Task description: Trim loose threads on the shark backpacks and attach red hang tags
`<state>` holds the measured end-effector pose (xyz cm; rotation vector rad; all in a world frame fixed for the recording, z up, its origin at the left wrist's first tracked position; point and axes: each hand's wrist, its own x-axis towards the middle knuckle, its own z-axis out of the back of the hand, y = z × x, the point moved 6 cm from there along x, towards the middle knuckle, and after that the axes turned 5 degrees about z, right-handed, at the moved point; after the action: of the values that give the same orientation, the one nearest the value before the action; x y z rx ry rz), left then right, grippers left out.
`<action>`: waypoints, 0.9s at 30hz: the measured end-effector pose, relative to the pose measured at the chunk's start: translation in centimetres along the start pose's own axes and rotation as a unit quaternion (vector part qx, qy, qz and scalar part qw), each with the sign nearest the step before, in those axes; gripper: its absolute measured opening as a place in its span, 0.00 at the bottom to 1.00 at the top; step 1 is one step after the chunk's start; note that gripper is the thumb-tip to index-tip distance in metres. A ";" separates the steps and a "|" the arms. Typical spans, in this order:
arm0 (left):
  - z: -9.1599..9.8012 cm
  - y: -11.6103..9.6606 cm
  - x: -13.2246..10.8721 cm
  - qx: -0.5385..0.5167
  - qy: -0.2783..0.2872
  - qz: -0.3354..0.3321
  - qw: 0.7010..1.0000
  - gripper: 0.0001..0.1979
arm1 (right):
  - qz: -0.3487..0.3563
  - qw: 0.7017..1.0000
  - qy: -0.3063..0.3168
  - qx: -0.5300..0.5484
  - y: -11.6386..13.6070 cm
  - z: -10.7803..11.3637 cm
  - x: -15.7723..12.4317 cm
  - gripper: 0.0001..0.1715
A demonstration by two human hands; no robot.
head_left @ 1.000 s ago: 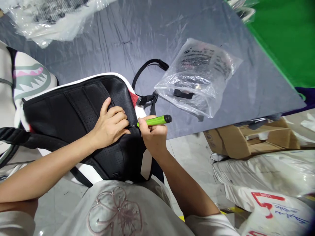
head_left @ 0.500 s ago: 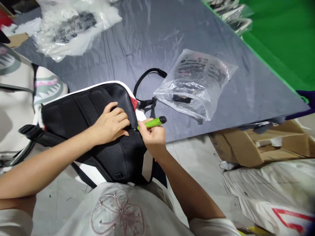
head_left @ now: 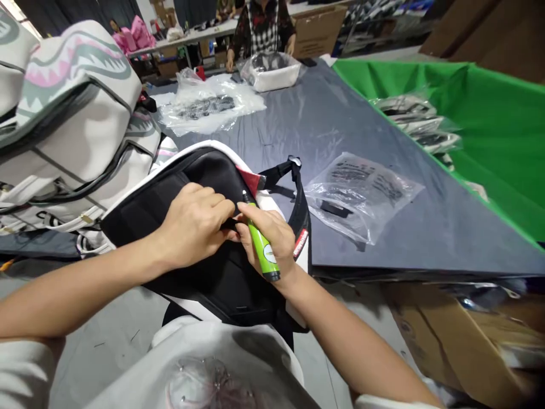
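Observation:
A white-edged backpack (head_left: 191,289) with a black padded back leans across the table edge against my body, its back facing up. My left hand (head_left: 198,224) is closed on the black back panel, thumb and fingertips pinching its fabric. Right beside it, my right hand (head_left: 272,236) holds a green marker (head_left: 259,238) with its pale tip uncovered and pointing up and away from me. The thumb and index finger of that hand also meet at the panel, close to the left fingertips. A black strap (head_left: 301,201) with a red label arches off the bag's right side.
Stacked white backpacks (head_left: 72,130) with shark-teeth prints stand at left. On the grey table (head_left: 298,125) lie a clear plastic bag (head_left: 366,193) and more plastic wrapping (head_left: 208,105). Across it stands a person (head_left: 261,28) by a wrapped white item. Cardboard boxes (head_left: 460,335) sit below right.
The view has tilted up, showing the far room. The marker has swung from pointing left at the panel to tip-up in my right hand. My left hand has gone from resting flat to pinching.

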<state>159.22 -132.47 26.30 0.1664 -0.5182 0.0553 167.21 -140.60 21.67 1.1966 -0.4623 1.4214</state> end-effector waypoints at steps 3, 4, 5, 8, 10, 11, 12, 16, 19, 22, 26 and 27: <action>-1.2 0.5 -1.5 -0.021 -0.016 0.083 0.996 0.07 | 0.065 0.997 0.013 -0.034 -0.3 -0.1 -0.1 0.17; -1.8 0.9 -1.9 -0.038 0.000 0.102 0.994 0.07 | 0.071 0.997 0.009 -0.042 -0.4 -0.3 -0.5 0.17; -2.4 1.5 -2.2 -0.064 0.031 0.110 0.991 0.08 | 0.071 0.996 0.009 -0.044 -0.4 -0.7 -1.0 0.17; -2.6 3.8 -2.7 -0.145 0.133 0.101 0.975 0.08 | 0.052 0.998 0.021 -0.028 0.5 -2.1 -3.1 0.20; -2.0 5.8 -2.1 -0.138 0.142 0.090 0.976 0.11 | 0.043 0.999 0.017 -0.014 1.3 -2.9 -4.2 0.25; -2.0 6.6 -1.6 -0.115 0.141 0.081 0.980 0.17 | 0.038 0.999 0.014 -0.012 1.6 -3.1 -4.6 0.27; -2.6 7.3 -1.1 -0.090 0.153 0.063 0.982 0.26 | 0.033 0.999 0.016 -0.012 1.9 -3.4 -4.9 0.28; -8.6 8.7 0.2 -0.045 0.285 0.018 0.957 0.52 | 0.019 0.996 0.082 -0.013 2.0 -5.0 -5.6 0.24; -12.4 9.3 0.3 -0.023 0.305 0.025 0.952 0.54 | 0.028 0.989 0.145 -0.020 1.6 -6.0 -5.8 0.18; -13.8 9.2 -0.2 -0.012 0.275 0.007 0.961 0.59 | 0.015 0.978 0.208 -0.016 0.3 -6.6 -5.4 0.15; -14.2 9.0 -0.6 -0.003 0.253 0.003 0.967 0.66 | -0.087 0.975 0.204 0.002 -2.5 -6.4 -4.1 0.15; -14.3 9.0 -0.5 -0.004 0.254 0.006 0.967 0.66 | -0.115 0.972 0.204 -0.002 -3.2 -6.5 -3.9 0.16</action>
<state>164.94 -121.14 15.08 0.1351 -0.0064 0.1037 166.78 -136.39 14.66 0.8893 -0.0386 1.4143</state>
